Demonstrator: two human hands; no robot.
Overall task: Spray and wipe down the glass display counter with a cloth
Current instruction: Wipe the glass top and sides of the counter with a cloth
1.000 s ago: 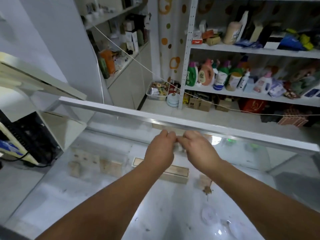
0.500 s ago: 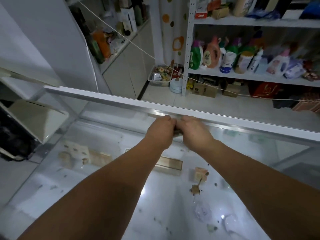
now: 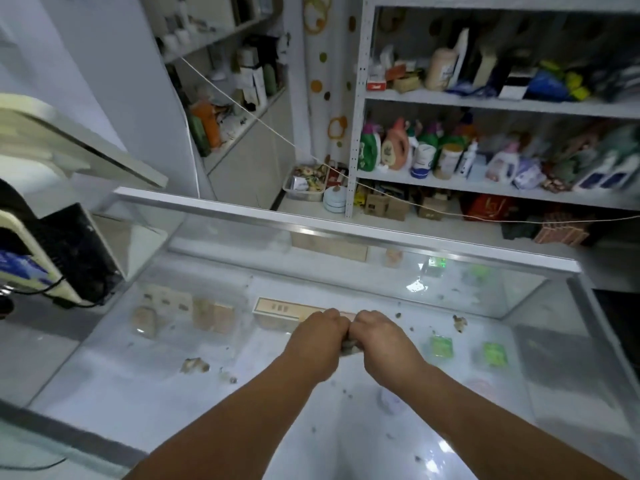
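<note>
Glass made the flat top of the counter [image 3: 138, 375], and it was dirty, with brown crumbs [image 3: 195, 364] scattered over it. Through the glass some pale boxes [image 3: 214, 317] and two green packets [image 3: 440, 346] lay inside the case. A metal rail [image 3: 311, 223] closed the far edge. Behind it stood white shelves [image 3: 485, 194] loaded with bottles [image 3: 394, 143], and a thin string [image 3: 263, 123] crossed the room above the floor.

The left hand [image 3: 317, 341] and the right hand [image 3: 384, 344] were together near the middle of the glass, knuckles touching, backs turned up. Both were curled into fists, with the fingers tucked under and out of sight. Between the fists and a little under them a small grey piece of the cloth [image 3: 348, 348] showed, gripped by both hands and pressed on the glass.

The counter had its long side running from left to right, and the rail slanted down toward the right. Most of the cloth was hidden in the fists, so I could not tell its long side or which way it pointed.
</note>
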